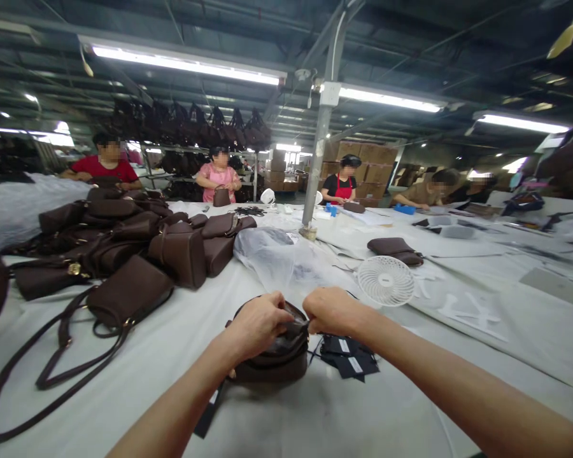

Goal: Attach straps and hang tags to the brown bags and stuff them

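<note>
Both hands work at a small brown bag (272, 362) standing on the white desk (315, 420) at the near edge. The left hand (258, 326) has its fingers closed on the bag's open top; the right hand (332, 310) pinches the same rim from 3 o'clock. Black tags (351, 359) lie just beside the bag at 3 o'clock, their white labels too small to read. A white fan (386, 280) sits at 1 o'clock, a heap of bags (124, 248) at 10 o'clock.

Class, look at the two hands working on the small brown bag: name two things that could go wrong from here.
1. Both the left hand and the right hand pinch the brown bag at its opening; pulling unevenly might strain it.
2. The black tags lie loose beside the bag and could get swept aside.
</note>
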Available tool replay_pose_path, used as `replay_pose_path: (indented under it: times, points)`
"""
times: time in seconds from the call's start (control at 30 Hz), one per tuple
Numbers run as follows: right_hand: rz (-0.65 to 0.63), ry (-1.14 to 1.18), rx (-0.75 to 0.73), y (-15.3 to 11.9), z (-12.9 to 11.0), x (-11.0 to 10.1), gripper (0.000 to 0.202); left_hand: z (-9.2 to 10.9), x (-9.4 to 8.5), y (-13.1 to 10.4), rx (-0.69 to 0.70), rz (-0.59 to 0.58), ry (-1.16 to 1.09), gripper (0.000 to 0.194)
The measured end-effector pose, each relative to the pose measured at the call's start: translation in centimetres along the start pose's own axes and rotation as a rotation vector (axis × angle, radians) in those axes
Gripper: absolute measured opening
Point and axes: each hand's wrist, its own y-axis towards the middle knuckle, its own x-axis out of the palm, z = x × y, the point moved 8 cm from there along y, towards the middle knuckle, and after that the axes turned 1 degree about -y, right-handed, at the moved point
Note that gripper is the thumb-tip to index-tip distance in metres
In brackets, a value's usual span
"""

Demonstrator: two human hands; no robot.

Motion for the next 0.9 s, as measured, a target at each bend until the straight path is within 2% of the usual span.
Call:
replay_pose_path:
  times: [0.07, 0.13, 0.2, 0.23, 0.33, 0.53, 0.6, 0.73, 0.8, 0.83, 0.9]
  points:
    - [0.007, 0.095, -0.085, 0.1, -0.4, 0.0, 0.016, 0.1, 0.6, 0.8, 0.027, -0.037, 0.045, 0.019]
    - [0.019, 0.303, -0.258, 0.2, -1.6, -0.1, 0.014, -0.3, 1.2, 1.6, 0.019, -0.069, 0.042, 0.017]
    - [0.069, 0.519, -0.388, 0.3, -2.1, -0.7, 0.013, -0.8, 1.4, 2.1, 0.017, -0.078, -0.034, 0.018]
    - [0.113, 0.591, -0.399, 0.5, -1.9, -1.0, 0.012, -0.9, 1.4, 2.1, 0.029, -0.080, -0.090, 0.020]
    - [0.233, 0.678, -0.330, 1.1, -0.6, -1.4, 0.010, -1.3, 1.1, 1.8, 0.060, -0.098, -0.288, 0.027]
    - [0.294, 0.751, -0.314, 2.2, -0.9, -1.3, 0.006, -2.1, 0.8, 1.0, -0.009, -0.080, -0.520, 0.020]
    - [0.241, 0.942, -0.306, 2.6, -1.1, -1.0, 0.008, -2.0, 0.8, 0.8, -0.015, -0.058, -0.537, 0.020]
    - [0.116, 1.313, -0.438, 2.1, -1.1, -1.0, 0.041, -2.0, 0.3, 0.3, -0.056, 0.006, -0.527, 0.010]
    - [0.176, 1.269, -0.457, 1.2, 0.1, -1.0, 0.055, -2.2, -0.3, -0.1, -0.101, 0.063, -0.515, 0.013]
    - [0.234, 1.189, -0.407, 0.7, 1.1, -0.7, 0.057, -2.2, -0.6, -0.4, -0.117, 0.099, -0.486, 0.014]
    - [0.336, 0.977, -0.226, 0.0, 3.2, 0.4, 0.043, -2.3, -1.5, -1.0, -0.149, 0.186, -0.358, 0.013]
